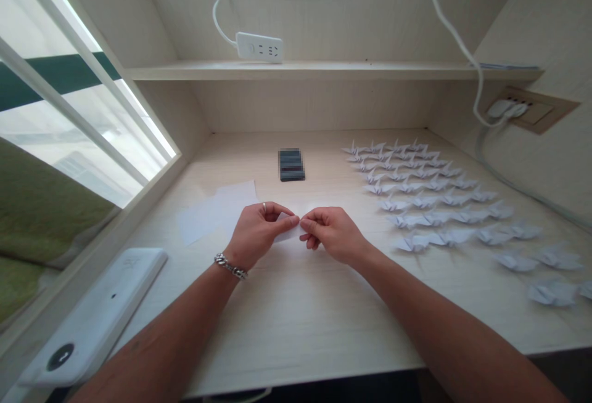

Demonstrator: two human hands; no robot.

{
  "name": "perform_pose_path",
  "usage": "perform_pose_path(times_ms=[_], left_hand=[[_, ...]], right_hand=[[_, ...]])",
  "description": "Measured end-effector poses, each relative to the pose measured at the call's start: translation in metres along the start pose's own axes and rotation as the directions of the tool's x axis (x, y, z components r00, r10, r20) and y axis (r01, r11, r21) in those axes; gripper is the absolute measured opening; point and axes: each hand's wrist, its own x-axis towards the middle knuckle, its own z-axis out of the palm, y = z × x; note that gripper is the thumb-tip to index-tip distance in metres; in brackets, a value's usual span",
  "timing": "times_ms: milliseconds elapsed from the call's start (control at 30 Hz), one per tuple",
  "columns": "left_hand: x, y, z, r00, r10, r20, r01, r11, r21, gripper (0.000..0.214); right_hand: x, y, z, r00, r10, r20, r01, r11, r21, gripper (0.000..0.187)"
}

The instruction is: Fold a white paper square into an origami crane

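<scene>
Pinching from both sides: the left hand (pixel 259 230) and right hand (pixel 330 233) meet low over the desk (pixel 300 317), each with thumb and fingertips closed tight on one end of a small folded paper (pixel 289 232). Its long axis runs left to right between the hands, roughly level, one end at the left thumb, the other tucked under the right fingers. It's white, flat and creased, and mostly covered by fingers, so its outline can't be made out, nor whether it touches the desk. It sits mid-desk, just beside loose white sheets (pixel 217 212). Rows of white cranes (pixel 430 199) spread out to the right, well apart, and a dark blurred block (pixel 291 164) lies beyond the hands.
</scene>
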Motion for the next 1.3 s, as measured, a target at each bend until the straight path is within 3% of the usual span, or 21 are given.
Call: perform_pose_path(times_ms=[233, 333, 433, 533, 833, 900, 1033, 1133, 1300], left_hand=[[0.001, 0.001, -0.004, 0.999, -0.044, -0.021, 0.040, 0.991, -0.131, 0.027], [0.004, -0.002, -0.010, 0.997, -0.041, -0.071, 0.028, 0.984, -0.176, 0.028], [0.005, -0.003, -0.012, 0.996, -0.035, -0.081, 0.021, 0.984, -0.175, 0.030], [0.003, -0.001, -0.009, 0.997, -0.046, -0.067, 0.036, 0.989, -0.145, 0.030], [0.001, 0.002, -0.005, 1.000, 0.023, -0.005, -0.022, 0.999, 0.044, 0.024], [0.001, 0.001, -0.005, 1.000, 0.020, -0.016, -0.020, 0.999, 0.041, 0.025], [0.002, -0.002, -0.006, 0.999, 0.023, -0.045, -0.027, 0.997, -0.072, 0.028], [0.002, -0.004, -0.006, 0.996, 0.059, -0.067, -0.069, 0.983, -0.168, 0.027], [-0.001, -0.003, -0.004, 0.989, 0.132, -0.068, -0.145, 0.958, -0.247, 0.024]], right_hand=[[-0.001, -0.004, -0.005, 0.999, -0.025, 0.031, 0.023, 0.997, 0.070, 0.030], [0.002, -0.003, -0.012, 0.999, -0.031, -0.019, 0.032, 0.997, 0.066, 0.027], [0.005, -0.001, -0.016, 0.998, -0.013, -0.066, 0.019, 0.996, 0.093, 0.028], [0.005, 0.000, -0.013, 0.999, 0.004, -0.038, 0.001, 0.991, 0.132, 0.032], [-0.002, -0.001, -0.004, 0.998, -0.048, 0.027, 0.052, 0.987, -0.153, 0.028], [-0.001, 0.000, -0.005, 0.998, -0.039, 0.040, 0.044, 0.992, -0.122, 0.031], [0.003, 0.000, -0.010, 1.000, -0.024, 0.012, 0.022, 0.995, 0.097, 0.040], [0.002, -0.001, -0.011, 0.996, -0.087, -0.035, 0.092, 0.979, 0.180, 0.041], [-0.006, -0.003, -0.006, 0.960, -0.259, -0.103, 0.260, 0.965, -0.005, 0.028]])
